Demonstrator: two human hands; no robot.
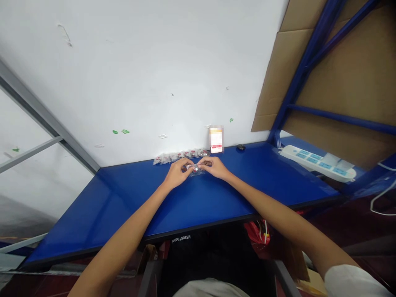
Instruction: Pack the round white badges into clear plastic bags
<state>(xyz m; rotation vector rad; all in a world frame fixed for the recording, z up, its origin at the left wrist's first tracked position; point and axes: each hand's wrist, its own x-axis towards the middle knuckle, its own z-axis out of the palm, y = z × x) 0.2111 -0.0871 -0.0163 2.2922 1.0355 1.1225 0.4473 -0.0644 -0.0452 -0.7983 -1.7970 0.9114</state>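
Both of my hands meet over the blue table, pinching the top edge of a small clear plastic bag [196, 170]. My left hand [178, 171] grips the bag's left side between thumb and fingers. On its right side, my right hand [215, 167] does the same. Something shiny with a bit of red shows inside the bag; its kind is too small to make out. Just behind my hands, a row of several similar clear bags [173, 156] with red marks lies along the wall.
The blue table [123, 206] runs along a white wall. A card with a blurred face [216, 139] leans against the wall, with a small black object [241, 147] to its right. At the right are a white power strip [318, 163] and a blue metal frame [293, 95].
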